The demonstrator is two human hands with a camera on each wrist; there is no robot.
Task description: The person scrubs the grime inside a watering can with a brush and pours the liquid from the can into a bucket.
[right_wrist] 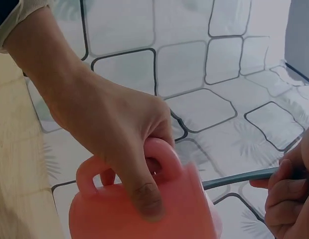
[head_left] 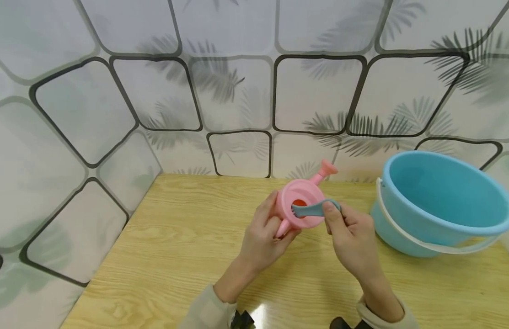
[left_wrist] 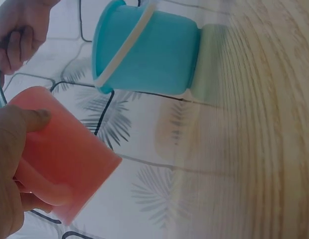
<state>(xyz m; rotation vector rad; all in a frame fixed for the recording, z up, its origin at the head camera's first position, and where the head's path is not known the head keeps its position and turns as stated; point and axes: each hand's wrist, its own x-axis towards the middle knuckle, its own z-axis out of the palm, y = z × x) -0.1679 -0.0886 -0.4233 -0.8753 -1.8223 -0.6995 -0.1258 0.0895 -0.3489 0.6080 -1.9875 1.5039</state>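
On the far left, well apart from the pink watering can [head_left: 309,188], I see a wall [head_left: 52,183] with gray and black shapes and leaves on it. The yellow wood table [head_left: 155,242] is under the can.

My left hand [head_left: 258,233] is at the left and near side of the can. My fingers are curled through its pink handle [head_left: 283,228], and my thumb presses flat on its side, so I have a good grip. My sleeve [head_left: 211,310] is light colored. I hold the can up, so it is apart from the table. It is tipped, with its round mouth facing me. Its spout [head_left: 328,168] points away from me and to the right. Inside the can I see a red-orange spot [head_left: 298,202], but I cannot tell what it is.

A blue-gray fork [head_left: 313,210] goes over the can's rim. Its little teeth are inside the can's mouth, and I cannot tell if they touch anything.

My right hand [head_left: 353,240] is just to the right of the can. It is closed around the end of the fork, with my thumb on top and my fingers curled under it.

Farther right of the can, a big blue bucket [head_left: 419,226] stands on the table. Its white handle [head_left: 447,249] hangs down on the side near me.
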